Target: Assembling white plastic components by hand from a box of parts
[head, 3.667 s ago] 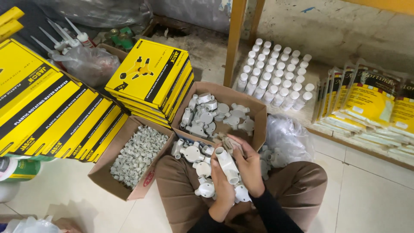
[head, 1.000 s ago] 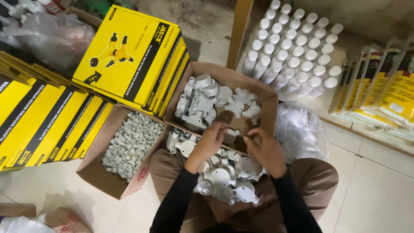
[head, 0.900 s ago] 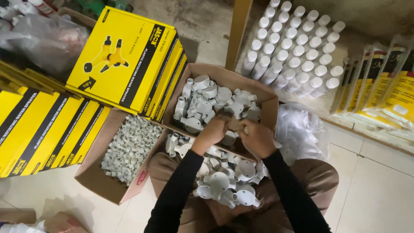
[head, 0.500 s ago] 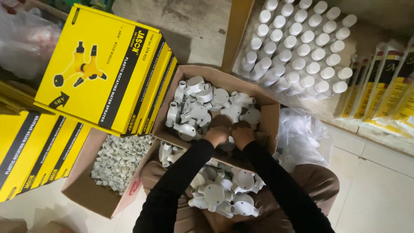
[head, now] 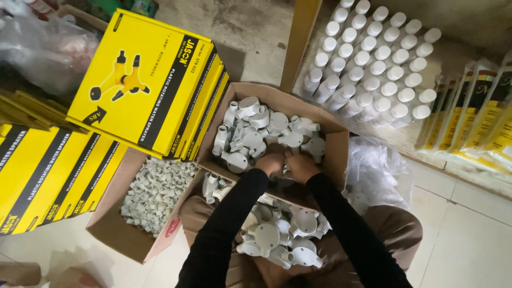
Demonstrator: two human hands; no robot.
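reaching into the cardboard box [head: 337, 140] half full of grey conduit fittings [head: 266, 132], the left hand [head: 270, 162] and right hand [head: 301, 166] curl together, their grip unclear, while another pile [head: 280, 240] waits on the lap.

Both arms, in black sleeves, reach from the lower edge toward 12 o'clock and converge. The left hand [head: 270, 162] and the right hand [head: 301, 166] sit side by side (knuckles nearly touching), backs up, fingers curled downward and hidden from view.
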